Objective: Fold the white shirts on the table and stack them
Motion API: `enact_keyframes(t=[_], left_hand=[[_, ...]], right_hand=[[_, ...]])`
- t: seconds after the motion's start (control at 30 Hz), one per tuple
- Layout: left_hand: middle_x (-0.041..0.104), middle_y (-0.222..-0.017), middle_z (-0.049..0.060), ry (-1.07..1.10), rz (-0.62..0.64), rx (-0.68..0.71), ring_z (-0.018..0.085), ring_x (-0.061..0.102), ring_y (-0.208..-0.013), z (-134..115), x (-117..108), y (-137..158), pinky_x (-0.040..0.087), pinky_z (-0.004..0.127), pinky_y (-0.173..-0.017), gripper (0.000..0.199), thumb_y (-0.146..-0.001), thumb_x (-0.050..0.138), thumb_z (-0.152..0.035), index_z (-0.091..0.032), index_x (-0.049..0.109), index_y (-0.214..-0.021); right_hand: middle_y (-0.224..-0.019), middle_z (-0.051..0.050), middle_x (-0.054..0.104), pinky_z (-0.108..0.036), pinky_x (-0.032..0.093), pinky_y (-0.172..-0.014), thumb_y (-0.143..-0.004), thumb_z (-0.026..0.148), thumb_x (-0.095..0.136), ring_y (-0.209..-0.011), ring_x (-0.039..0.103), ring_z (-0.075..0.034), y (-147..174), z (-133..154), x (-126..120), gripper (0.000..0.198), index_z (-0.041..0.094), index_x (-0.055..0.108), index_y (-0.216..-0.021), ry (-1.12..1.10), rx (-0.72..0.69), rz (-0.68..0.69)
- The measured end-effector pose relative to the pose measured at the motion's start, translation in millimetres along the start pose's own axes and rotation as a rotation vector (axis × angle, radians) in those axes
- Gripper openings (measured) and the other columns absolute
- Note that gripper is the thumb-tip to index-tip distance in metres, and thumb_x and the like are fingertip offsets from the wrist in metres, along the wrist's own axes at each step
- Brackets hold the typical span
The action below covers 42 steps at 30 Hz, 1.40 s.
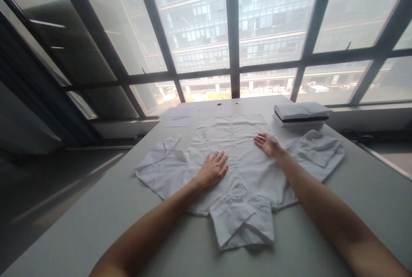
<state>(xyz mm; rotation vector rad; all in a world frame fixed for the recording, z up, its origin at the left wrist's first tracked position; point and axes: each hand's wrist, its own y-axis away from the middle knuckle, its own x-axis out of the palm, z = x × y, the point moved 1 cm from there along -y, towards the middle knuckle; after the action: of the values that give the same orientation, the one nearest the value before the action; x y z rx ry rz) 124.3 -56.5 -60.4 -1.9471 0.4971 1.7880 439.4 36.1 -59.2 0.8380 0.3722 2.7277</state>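
Observation:
A white shirt [206, 140] lies spread on the table, its button front facing up and its collar [244, 225] toward me. Its sleeves stretch out to both sides; the right one [318, 152] is bunched and folded over near its end. Flat on the shirt's middle, left of the button line, rests my left hand [213, 169] with fingers extended. My right hand [268, 145] is over the far right part of the shirt, palm turned partly sideways and fingers stretched out. Neither hand grips the cloth.
The white table [96, 221] reaches toward large windows [231, 32]. A stack of folded white and dark cloth [301, 114] stands at the back right. Sheets of paper [175, 118] lie at the back left. A dark curtain [38, 88] hangs at far left.

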Motion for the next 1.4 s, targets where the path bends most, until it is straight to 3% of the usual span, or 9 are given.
enact_keyframes(t=[0.13,0.23,0.43,0.53,0.7,0.8,0.9,1.4], left_hand=[[0.032,-0.169,0.011,0.004,0.011,-0.012,0.034,0.026,-0.156,-1.5,-3.7,0.3,0.023,0.063,-0.123,0.056,-0.108,0.038,-0.041,-0.022,0.039,-0.161],[0.031,-0.169,0.011,-0.003,0.028,-0.016,0.034,0.025,-0.156,-2.2,-5.3,0.1,0.023,0.063,-0.123,0.056,-0.108,0.037,-0.042,-0.023,0.039,-0.161],[0.029,-0.17,0.01,-0.006,0.057,-0.01,0.033,0.022,-0.158,0.7,-3.7,-1.1,0.02,0.062,-0.124,0.057,-0.11,0.033,-0.045,-0.025,0.034,-0.163],[0.02,-0.173,0.01,0.026,0.122,0.022,0.034,0.014,-0.159,11.8,-7.4,-2.1,0.017,0.06,-0.125,0.061,-0.11,0.029,-0.053,-0.028,0.028,-0.166],[0.008,-0.174,0.009,0.037,0.249,-0.069,0.036,0.007,-0.16,61.6,-18.8,-1.6,0.017,0.061,-0.123,0.072,-0.106,0.023,-0.066,-0.03,0.013,-0.168],[0.015,-0.173,0.008,0.001,0.22,-0.153,0.036,0.013,-0.159,96.5,-21.8,-0.1,0.019,0.061,-0.123,0.071,-0.107,0.02,-0.063,-0.026,0.021,-0.168],[0.025,-0.171,0.009,-0.017,0.156,-0.152,0.035,0.02,-0.158,117.8,-20.1,0.4,0.023,0.055,-0.125,0.07,-0.107,0.02,-0.06,-0.022,0.029,-0.166],[0.026,-0.17,0.01,-0.019,0.077,-0.245,0.033,0.022,-0.157,131.3,-12.1,-3.2,0.021,0.052,-0.126,0.066,-0.108,0.025,-0.054,-0.019,0.036,-0.163]], right_hand=[[-0.111,-0.007,0.067,-0.032,0.059,-0.091,-0.1,0.022,0.041,-0.096,0.067,-0.015,-14.6,26.3,-39.0,0.018,0.026,0.058,-0.102,-0.049,-0.176,-0.204],[-0.118,-0.008,0.065,-0.031,0.056,-0.092,-0.101,0.029,0.041,-0.104,0.065,-0.014,-18.2,31.3,-52.1,0.02,0.025,0.06,-0.098,-0.063,-0.266,-0.264],[-0.117,-0.004,0.069,-0.03,0.055,-0.091,-0.097,0.032,0.049,-0.107,0.064,-0.015,-24.9,22.5,-48.3,0.017,0.024,0.064,-0.095,-0.041,-0.347,-0.271],[-0.113,-0.004,0.07,-0.029,0.056,-0.086,-0.096,0.035,0.05,-0.103,0.065,-0.015,-28.2,21.2,-48.6,0.018,0.024,0.063,-0.093,-0.028,-0.359,-0.279],[-0.102,-0.006,0.07,-0.027,0.058,-0.078,-0.098,0.039,0.05,-0.091,0.065,-0.015,-31.4,21.5,-51.5,0.025,0.021,0.064,-0.088,-0.006,-0.356,-0.277],[-0.098,-0.006,0.069,-0.026,0.058,-0.075,-0.1,0.04,0.051,-0.085,0.064,-0.015,-32.0,21.1,-51.6,0.027,0.021,0.065,-0.086,0.004,-0.355,-0.276],[-0.093,-0.005,0.069,-0.025,0.059,-0.073,-0.101,0.039,0.048,-0.082,0.064,-0.014,-32.0,21.2,-51.5,0.029,0.021,0.064,-0.085,0.004,-0.351,-0.28],[-0.082,-0.004,0.067,-0.024,0.057,-0.068,-0.102,0.04,0.045,-0.075,0.063,-0.014,-32.1,21.5,-52.0,0.033,0.021,0.063,-0.081,0.011,-0.358,-0.281]])
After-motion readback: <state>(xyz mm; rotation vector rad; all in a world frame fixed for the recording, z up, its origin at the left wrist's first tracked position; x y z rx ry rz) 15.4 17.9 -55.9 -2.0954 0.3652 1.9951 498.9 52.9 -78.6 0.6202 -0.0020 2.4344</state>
